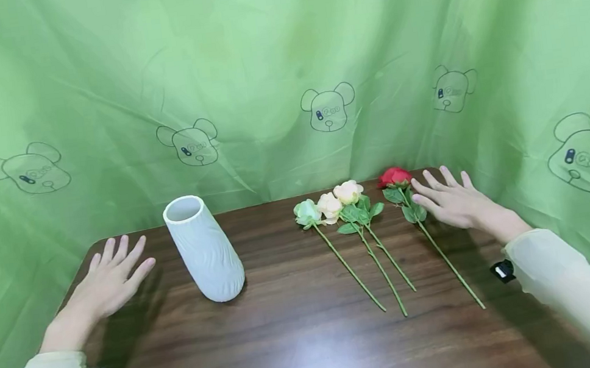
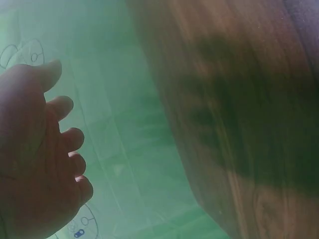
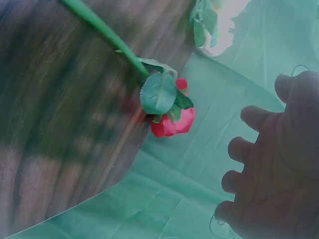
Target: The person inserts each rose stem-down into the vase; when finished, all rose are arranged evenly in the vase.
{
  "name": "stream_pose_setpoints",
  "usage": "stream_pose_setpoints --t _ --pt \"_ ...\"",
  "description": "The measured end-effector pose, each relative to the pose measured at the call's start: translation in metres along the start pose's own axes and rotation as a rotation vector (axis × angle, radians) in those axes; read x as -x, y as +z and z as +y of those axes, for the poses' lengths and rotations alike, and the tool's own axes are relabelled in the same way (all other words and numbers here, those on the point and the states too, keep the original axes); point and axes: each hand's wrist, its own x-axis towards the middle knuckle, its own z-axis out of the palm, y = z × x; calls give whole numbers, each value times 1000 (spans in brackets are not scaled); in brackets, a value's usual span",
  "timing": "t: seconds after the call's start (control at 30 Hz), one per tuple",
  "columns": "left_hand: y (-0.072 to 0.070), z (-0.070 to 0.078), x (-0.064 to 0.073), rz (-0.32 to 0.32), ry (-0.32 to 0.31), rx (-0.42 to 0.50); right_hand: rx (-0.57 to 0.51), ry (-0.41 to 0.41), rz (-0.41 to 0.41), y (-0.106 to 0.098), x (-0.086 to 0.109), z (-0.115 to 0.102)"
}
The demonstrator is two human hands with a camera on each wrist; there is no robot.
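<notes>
My left hand (image 1: 110, 281) hovers over the table's left side with fingers spread, holding nothing. To its right a white vase (image 1: 205, 250) with a wavy surface stands on the table, its mouth facing up. My right hand (image 1: 455, 204), fingers also spread, is above the right side, just right of a red rose (image 1: 395, 176) with a green stem and leaves. In the right wrist view the red rose (image 3: 174, 122) lies apart from the fingers. Left of it lie a pale green rose (image 1: 307, 213) and two cream roses, one nearer (image 1: 330, 207) and one farther (image 1: 349, 192).
The dark wooden table (image 1: 288, 307) has its back edge close to a green curtain (image 1: 257, 59) printed with bear heads. The curtain also hangs along both sides. The flower stems point toward the front of the table.
</notes>
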Motion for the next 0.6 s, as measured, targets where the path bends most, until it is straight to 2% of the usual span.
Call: stream_pose_setpoints --t 0.2,0.37,0.47,0.6 --pt "-17 8 0 9 13 -15 -38 -5 15 -10 2 -3" --pt "-32 19 8 82 33 40 -87 12 38 -15 2 -7" --pt "-41 30 14 117 46 130 -169 0 53 -19 1 -11" --pt "-49 49 19 128 88 333 -289 -19 116 -23 1 -13"
